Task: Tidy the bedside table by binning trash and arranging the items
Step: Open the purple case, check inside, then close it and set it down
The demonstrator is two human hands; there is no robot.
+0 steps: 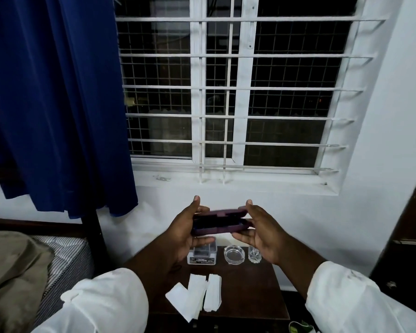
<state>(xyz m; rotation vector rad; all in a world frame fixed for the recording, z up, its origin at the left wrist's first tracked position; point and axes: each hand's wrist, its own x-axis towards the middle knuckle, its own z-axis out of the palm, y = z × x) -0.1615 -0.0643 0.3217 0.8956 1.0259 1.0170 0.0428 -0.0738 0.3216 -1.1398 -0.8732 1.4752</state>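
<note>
A dark maroon hinged case (220, 221) hangs in the air above the bedside table (257, 296), its lid slightly ajar. My left hand (189, 227) grips its left end, thumb on top and fingers underneath. Its right end is held the same way by my right hand (258, 228). On the dark wooden table lie folded white paper strips (195, 295) near the front. At the back stand a small clear box with a label (202, 255), a round glass ashtray (234, 254) and a cut-glass tumbler (254, 257), partly behind my right hand.
A bed with a striped mattress (65, 260) and a brown cover lies to the left, behind a dark bedpost. A blue curtain (58, 104) hangs above it. A barred window (226, 92) fills the wall ahead. A dark wooden door (408, 236) stands at right.
</note>
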